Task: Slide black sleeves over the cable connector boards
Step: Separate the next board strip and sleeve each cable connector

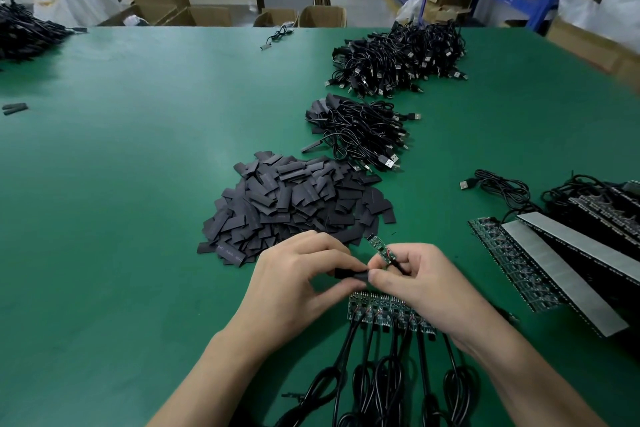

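Note:
My left hand (pixel 298 274) pinches a black sleeve (pixel 349 276) low in the middle of the green table (pixel 138 184). My right hand (pixel 415 281) holds a small green connector board (pixel 379 248) by its cable end, tilted up and away, and its thumb touches the sleeve's right end. The board sits just above the sleeve and is bare. A big heap of loose black sleeves (pixel 294 204) lies right behind my hands. Under my hands a strip of joined boards (pixel 381 312) lies with black cables (pixel 381 381) running toward me.
Two piles of black USB cables with sleeved ends (pixel 360 132) (pixel 398 55) lie further back on the right. Panels of boards with white strips (pixel 561 267) lie at the right edge. Another dark pile (pixel 24 31) sits far left. Cardboard boxes and shelves stand beyond the table.

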Available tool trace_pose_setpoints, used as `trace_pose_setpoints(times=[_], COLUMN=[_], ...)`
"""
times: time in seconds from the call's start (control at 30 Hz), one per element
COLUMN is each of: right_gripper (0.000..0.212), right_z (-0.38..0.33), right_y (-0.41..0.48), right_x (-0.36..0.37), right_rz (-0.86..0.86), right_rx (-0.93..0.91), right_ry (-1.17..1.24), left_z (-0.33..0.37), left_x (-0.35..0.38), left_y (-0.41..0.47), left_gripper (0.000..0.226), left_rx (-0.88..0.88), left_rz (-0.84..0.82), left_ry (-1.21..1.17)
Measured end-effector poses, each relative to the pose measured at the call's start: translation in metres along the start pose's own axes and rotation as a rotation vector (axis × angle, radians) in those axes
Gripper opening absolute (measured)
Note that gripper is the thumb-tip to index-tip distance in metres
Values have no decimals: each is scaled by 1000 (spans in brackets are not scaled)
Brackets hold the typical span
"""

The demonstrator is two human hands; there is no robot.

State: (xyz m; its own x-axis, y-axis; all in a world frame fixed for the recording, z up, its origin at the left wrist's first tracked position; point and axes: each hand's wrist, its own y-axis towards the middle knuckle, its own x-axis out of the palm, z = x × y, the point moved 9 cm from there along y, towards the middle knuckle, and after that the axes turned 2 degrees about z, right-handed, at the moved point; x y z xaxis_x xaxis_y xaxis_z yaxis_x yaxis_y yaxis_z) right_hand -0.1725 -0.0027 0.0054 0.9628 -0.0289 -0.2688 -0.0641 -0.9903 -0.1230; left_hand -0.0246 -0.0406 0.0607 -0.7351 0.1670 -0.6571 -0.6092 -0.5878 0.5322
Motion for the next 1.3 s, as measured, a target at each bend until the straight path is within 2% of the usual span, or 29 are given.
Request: trace_pose_setpoints(times=[0.3, 0.37, 0.53, 0.63, 0.93, 1.3], right_gripper=[39, 33, 20, 9, 19, 22], right_z=[-7, -10, -20, -24, -24, -22], right_y=[-2, -3, -4, -7, -9, -9], right_x=[-7, -12, -13, -14, -12, -8], right_rz=[34, 53, 65, 78, 80, 71], right_rx=[-39, -54, -142, -151, -204, -225], right_ry=[-31, -29, -287, -293, -328, -400], left_z=[-10, -14, -23, -25, -22, -14], left_x=[-4, -7, -13, -15, -15, -12], left_y=[-1, -2, -3, -4, -4, -3], left_gripper=[16, 18, 21, 21, 18, 18], left_rx=[-62, -86, -132, -145, -103, -44], left_rz=[58, 92, 163, 185, 184, 116], left_ry=[-71, -77, -67, -68, -12, 112])
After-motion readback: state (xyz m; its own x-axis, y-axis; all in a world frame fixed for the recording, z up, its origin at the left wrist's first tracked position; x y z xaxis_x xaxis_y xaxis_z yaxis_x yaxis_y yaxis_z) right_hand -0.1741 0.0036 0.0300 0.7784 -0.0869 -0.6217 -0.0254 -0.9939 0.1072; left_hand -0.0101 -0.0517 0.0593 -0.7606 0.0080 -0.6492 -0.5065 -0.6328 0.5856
